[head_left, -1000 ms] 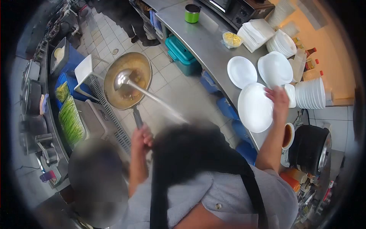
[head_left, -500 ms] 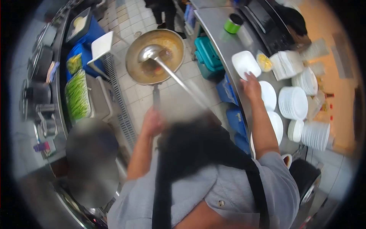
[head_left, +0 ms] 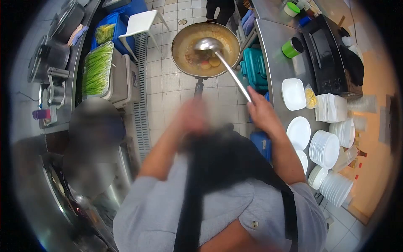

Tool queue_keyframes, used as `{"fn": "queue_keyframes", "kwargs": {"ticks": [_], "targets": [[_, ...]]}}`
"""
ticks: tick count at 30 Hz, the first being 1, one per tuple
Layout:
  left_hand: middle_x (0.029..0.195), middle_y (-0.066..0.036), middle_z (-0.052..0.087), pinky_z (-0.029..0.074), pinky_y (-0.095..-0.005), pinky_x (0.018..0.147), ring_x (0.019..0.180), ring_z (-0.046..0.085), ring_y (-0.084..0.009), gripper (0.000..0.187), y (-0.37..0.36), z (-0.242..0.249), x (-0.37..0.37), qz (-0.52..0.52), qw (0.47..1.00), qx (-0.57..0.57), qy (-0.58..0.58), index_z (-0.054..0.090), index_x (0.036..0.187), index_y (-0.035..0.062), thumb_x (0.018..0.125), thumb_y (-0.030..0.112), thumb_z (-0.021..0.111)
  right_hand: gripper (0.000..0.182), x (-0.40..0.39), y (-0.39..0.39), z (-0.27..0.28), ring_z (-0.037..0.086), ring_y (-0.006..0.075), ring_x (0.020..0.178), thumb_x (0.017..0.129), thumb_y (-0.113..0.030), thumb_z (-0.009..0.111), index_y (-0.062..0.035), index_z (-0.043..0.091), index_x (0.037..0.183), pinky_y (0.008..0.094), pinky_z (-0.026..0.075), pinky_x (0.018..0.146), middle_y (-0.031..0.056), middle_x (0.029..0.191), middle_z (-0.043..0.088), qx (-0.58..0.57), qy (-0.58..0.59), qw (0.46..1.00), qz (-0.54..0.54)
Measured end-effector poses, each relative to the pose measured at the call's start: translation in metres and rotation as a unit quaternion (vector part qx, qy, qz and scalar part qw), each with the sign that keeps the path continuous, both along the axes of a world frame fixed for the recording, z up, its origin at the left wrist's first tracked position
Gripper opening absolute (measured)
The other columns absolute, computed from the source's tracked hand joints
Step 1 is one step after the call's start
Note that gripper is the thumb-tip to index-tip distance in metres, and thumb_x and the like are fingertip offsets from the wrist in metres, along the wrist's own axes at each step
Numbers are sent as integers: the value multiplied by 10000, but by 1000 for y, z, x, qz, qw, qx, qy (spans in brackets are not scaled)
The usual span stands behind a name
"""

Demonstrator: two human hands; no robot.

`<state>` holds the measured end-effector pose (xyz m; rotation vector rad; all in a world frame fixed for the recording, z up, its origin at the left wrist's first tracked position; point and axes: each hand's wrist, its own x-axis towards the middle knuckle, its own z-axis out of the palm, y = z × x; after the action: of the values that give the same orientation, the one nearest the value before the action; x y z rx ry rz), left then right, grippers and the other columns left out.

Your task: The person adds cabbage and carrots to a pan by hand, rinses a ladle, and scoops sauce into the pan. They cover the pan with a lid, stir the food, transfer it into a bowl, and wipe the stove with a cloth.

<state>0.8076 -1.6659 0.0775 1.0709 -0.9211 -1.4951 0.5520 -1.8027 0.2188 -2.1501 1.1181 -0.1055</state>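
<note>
My left hand [head_left: 194, 116], blurred, is wrapped round the dark handle [head_left: 199, 86] of a wok [head_left: 179, 58] held out over the tiled floor. Brownish sauce with rounded yellowish pieces of food [head_left: 213, 62] lies in the wok. My right hand [head_left: 264, 111] is closed on the end of a long metal ladle [head_left: 233, 74], whose bowl rests inside the wok. A white square dish [head_left: 294, 94] sits on the steel counter [head_left: 276, 54] to the right of that hand.
Stacked white plates [head_left: 324, 149], white oval plates [head_left: 298, 133], a green cup [head_left: 292, 47] and a microwave [head_left: 331, 54] stand on the right. Left are green stalks in a bin [head_left: 97, 69] and a white stool [head_left: 140, 23]. Ahead stands a person in dark trousers [head_left: 220, 9].
My right hand has left the square dish and taken hold of the ladle handle. The dish stays on the counter. The view has shifted, and the wok appears farther right and higher.
</note>
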Motion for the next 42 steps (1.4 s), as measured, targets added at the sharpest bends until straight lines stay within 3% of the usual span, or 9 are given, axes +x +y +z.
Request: {"fn": "queue_keyframes", "kwargs": {"ticks": [7, 9, 10, 14, 21, 23, 28, 34, 42], "targets": [[602, 15, 399, 397, -281, 352, 405, 391, -80, 225, 0, 11, -2, 10, 993, -61, -98, 413, 902, 86, 894, 182, 616, 527, 9, -3, 14, 536, 461, 1104, 898, -180, 509, -5, 405, 1384, 450, 415, 955, 319, 1149, 576, 36, 4, 995, -93], [597, 14, 397, 399, -284, 353, 406, 394, -84, 218, -1, 11, 0, 1, 989, -89, -117, 412, 900, 86, 896, 175, 611, 562, 14, 4, -5, 640, 389, 927, 887, -169, 545, -6, 383, 1400, 422, 486, 846, 295, 1051, 622, 67, -5, 991, -118], [592, 14, 394, 400, -286, 353, 406, 395, -89, 211, -3, 8, 0, -1, 989, -78, -123, 413, 897, 88, 898, 172, 606, 580, 22, 14, 11, 615, 224, 611, 887, -128, 567, -18, 366, 1420, 352, 515, 588, 174, 845, 620, 201, -42, 968, -145], [584, 17, 387, 405, -294, 352, 403, 393, -96, 195, -1, -5, 5, -11, 995, -29, -96, 414, 893, 98, 900, 163, 598, 586, 35, 37, 46, 438, 70, 446, 901, -55, 549, -51, 337, 1448, 242, 358, 368, -7, 671, 473, 358, -167, 905, -157], [581, 22, 376, 402, -290, 344, 396, 382, -93, 202, 14, 4, 12, 1, 998, 11, -54, 418, 882, 97, 896, 175, 604, 559, 35, 17, 19, 435, 75, 443, 906, -99, 558, -36, 371, 1430, 249, 374, 384, 2, 672, 493, 219, -116, 955, -166], [580, 20, 374, 400, -287, 342, 396, 380, -91, 208, 17, -3, 13, -25, 990, -88, -106, 422, 873, 93, 890, 179, 611, 557, 35, 23, 14, 440, 80, 449, 905, -107, 561, -41, 379, 1427, 255, 378, 391, 4, 670, 496, 230, -100, 958, -140], [576, 17, 372, 399, -284, 341, 397, 382, -90, 213, 20, -11, 18, -25, 994, -30, -102, 421, 863, 86, 883, 173, 614, 557, 27, 37, 50, 452, 92, 461, 901, -119, 570, -48, 390, 1424, 270, 392, 414, 9, 659, 495, 304, -96, 942, -104], [561, 15, 383, 395, -282, 339, 394, 398, -99, 195, 15, -15, 15, -24, 983, -46, -174, 424, 871, 76, 876, 144, 606, 533, 19, 29, 29, 474, 101, 460, 919, -131, 546, -44, 386, 1420, 265, 388, 394, 16, 683, 505, 176, -67, 971, -143], [563, 9, 397, 398, -291, 331, 398, 418, -100, 192, 16, -2, -3, -19, 987, 48, -155, 419, 870, 69, 874, 132, 600, 288, 41, 41, 18, 455, 72, 504, 951, -188, 509, -69, 449, 1206, 223, 374, 379, 29, 770, 515, 549, -274, 755, -230]]}}
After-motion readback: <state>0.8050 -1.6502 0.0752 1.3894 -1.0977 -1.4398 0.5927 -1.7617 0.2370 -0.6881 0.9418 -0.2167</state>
